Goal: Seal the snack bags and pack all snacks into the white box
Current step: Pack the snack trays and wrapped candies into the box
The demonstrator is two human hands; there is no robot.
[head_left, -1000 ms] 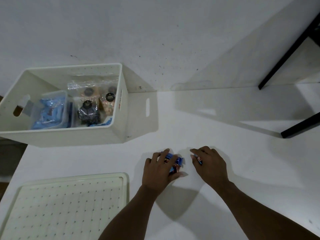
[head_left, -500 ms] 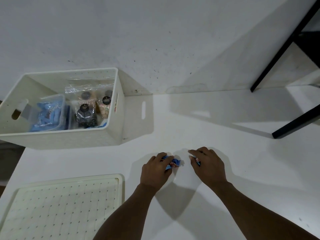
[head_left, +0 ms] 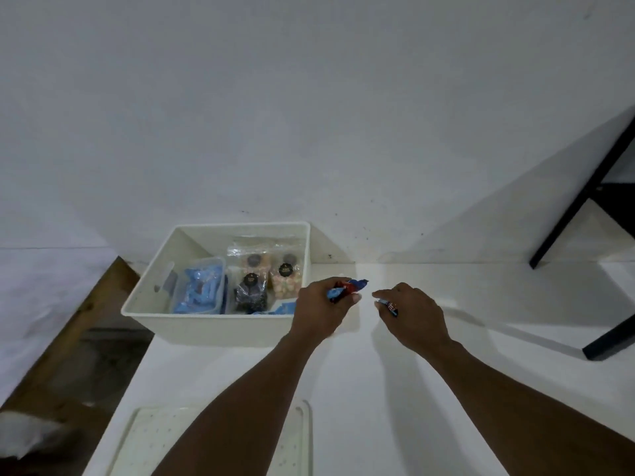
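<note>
My left hand [head_left: 319, 309] is raised beside the right wall of the white box [head_left: 206, 326] and is shut on blue and red wrapped snacks [head_left: 347, 287]. A little to the right, my right hand [head_left: 414, 312] is shut on one small blue and red wrapped snack [head_left: 390, 306]. Inside the box lie a clear tub of blue snacks [head_left: 201, 286], clear bags with dark round labels [head_left: 266, 280] and a loose blue wrapper [head_left: 283, 308].
A white perforated lid [head_left: 144, 444] lies at the near edge of the white table [head_left: 378, 389], partly under my left forearm. Black frame legs [head_left: 584, 197] stand at the right. The table's left edge drops to a wooden floor [head_left: 86, 314].
Both hands have lifted off the table with the snacks and moved toward the box. The camera has tilted up, so the box now sits nearer the middle of the view.
</note>
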